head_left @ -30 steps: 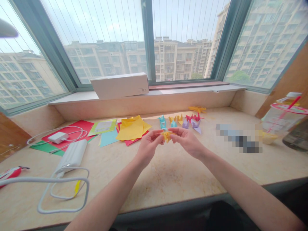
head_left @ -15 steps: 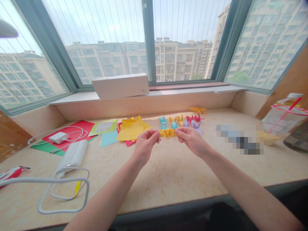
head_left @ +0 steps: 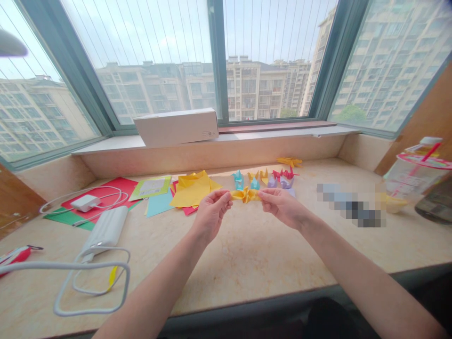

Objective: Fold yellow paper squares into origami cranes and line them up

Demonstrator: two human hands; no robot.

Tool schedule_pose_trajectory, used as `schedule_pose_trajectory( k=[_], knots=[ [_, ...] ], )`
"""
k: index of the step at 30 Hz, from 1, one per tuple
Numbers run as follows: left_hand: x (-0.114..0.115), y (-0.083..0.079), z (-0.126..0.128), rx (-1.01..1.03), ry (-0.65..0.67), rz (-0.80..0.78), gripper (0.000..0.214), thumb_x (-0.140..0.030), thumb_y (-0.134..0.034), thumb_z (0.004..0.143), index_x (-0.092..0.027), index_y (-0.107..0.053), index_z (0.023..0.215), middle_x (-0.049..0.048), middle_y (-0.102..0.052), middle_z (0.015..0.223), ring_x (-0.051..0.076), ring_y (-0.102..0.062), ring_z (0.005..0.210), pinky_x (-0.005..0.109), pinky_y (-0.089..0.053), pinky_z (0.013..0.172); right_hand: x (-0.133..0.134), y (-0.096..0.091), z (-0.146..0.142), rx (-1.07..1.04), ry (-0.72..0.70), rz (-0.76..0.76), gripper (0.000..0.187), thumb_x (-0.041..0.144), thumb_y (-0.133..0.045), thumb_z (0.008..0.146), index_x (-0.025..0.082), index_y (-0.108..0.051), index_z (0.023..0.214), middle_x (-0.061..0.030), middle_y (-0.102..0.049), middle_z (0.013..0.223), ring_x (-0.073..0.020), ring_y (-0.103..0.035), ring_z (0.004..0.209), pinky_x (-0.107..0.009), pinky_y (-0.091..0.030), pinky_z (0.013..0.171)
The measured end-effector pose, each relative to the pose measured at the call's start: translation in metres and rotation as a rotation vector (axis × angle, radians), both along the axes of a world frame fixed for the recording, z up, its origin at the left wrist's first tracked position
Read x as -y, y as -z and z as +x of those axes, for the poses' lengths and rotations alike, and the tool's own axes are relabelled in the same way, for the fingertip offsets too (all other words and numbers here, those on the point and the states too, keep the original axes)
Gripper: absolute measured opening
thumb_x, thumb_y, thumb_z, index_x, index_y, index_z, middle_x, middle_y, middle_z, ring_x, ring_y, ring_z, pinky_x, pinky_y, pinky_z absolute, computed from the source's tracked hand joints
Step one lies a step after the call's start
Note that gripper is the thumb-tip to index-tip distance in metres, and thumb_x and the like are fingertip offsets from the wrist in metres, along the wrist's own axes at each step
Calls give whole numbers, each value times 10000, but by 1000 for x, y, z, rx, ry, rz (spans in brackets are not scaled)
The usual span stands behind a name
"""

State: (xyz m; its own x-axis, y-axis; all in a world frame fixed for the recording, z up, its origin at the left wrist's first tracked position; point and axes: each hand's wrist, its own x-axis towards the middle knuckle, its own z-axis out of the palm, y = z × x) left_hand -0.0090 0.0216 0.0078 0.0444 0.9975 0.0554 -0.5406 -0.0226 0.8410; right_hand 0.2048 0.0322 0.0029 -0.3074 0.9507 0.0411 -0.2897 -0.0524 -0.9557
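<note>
Between my two hands a yellow origami crane (head_left: 246, 194) is held level above the counter, its folded middle facing me. My left hand (head_left: 213, 210) pinches the tip on the left with thumb and fingers. The opposite tip is pinched by my right hand (head_left: 281, 204). Just behind it stand several finished paper cranes: a light blue one (head_left: 238, 179), a purple one (head_left: 287, 183) and a red one (head_left: 290, 173) among them. A pile of yellow paper sheets (head_left: 192, 189) lies beyond my left hand.
Left on the counter (head_left: 247, 263) are a white power bank (head_left: 108, 227), a charger (head_left: 85, 203) with looping cable, and red paper (head_left: 120, 184). A plastic cup (head_left: 406, 179) with a red straw and a dark bottle base stand right. A white box (head_left: 178, 128) rests on the sill.
The crane's two tips are slightly farther apart, and its middle looks more spread. My left hand has shifted a little to the left; both hands keep their pinch.
</note>
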Motion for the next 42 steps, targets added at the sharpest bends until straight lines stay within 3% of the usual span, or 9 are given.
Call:
schedule_pose_trajectory(
  k=[8, 18, 23, 26, 29, 32, 35, 42],
  knots=[
    [0, 1, 0, -18, 37, -27, 327, -252, -890, 605, -100, -708, 830, 13, -685, 756, 59, -628, 616, 161, -523, 636, 0, 6, -3, 111, -18, 42, 334, 468, -758, 755, 142, -687, 735, 2, -588, 628, -89, -440, 546, -268, -302, 539],
    [-4, 4, -2, 1, 22, -37, 273, -204, -873, 631, -97, -693, 806, -5, -652, 701, 45, -620, 596, 125, -527, 611, 1, 0, -2, 12, 46, 15, 275, 398, -800, 727, 150, -686, 697, 1, -621, 629, -84, -483, 565, -245, -349, 563],
    [-3, 2, -3, -1, 15, -64, 270, -194, -818, 711, -101, -671, 918, 19, -673, 769, 57, -646, 633, 142, -540, 645, -2, 5, -3, -58, 63, -31, 251, 381, -808, 728, 158, -696, 701, 5, -644, 636, -71, -496, 540, -228, -364, 542],
    [-3, 3, -5, -114, -41, -46, 381, -228, -777, 763, -137, -596, 1086, 46, -691, 855, 99, -681, 695, 203, -563, 678, -4, 7, -2, -125, 106, -85, 216, 360, -819, 719, 171, -718, 743, -9, -698, 702, -65, -510, 525, -225, -392, 539],
    [-2, 7, -5, -351, -114, 132, 424, -287, -752, 786, -169, -544, 1137, 23, -660, 865, 125, -681, 676, 259, -575, 653, -4, 7, -3, -153, 125, -111, 171, 327, -813, 727, 182, -740, 782, -37, -749, 812, -74, -554, 544, -231, -438, 566],
    [0, 12, -2, -560, -100, 290, 357, -327, -720, 806, -163, -578, 1088, 13, -626, 843, 133, -664, 651, 269, -564, 608, 0, 6, -8, -117, 71, -104, 177, 330, -779, 766, 178, -761, 856, -59, -765, 905, -82, -600, 583, -228, -466, 594],
    [2, 14, 0, -666, -111, 334, 289, -330, -708, 807, -157, -625, 1024, 18, -630, 828, 127, -642, 617, 248, -536, 564, 6, 5, -14, -56, -16, -84, 232, 352, -747, 794, 171, -767, 937, -78, -760, 987, -94, -642, 632, -229, -477, 619],
    [1, 13, -1, -662, -169, 346, 174, -335, -696, 805, -162, -698, 789, 29, -669, 734, 120, -594, 559, 214, -472, 492, 14, 2, -18, 164, -205, 2, 272, 416, -698, 823, 165, -764, 901, -95, -742, 991, -116, -644, 644, -255, -457, 615]
  ],
)
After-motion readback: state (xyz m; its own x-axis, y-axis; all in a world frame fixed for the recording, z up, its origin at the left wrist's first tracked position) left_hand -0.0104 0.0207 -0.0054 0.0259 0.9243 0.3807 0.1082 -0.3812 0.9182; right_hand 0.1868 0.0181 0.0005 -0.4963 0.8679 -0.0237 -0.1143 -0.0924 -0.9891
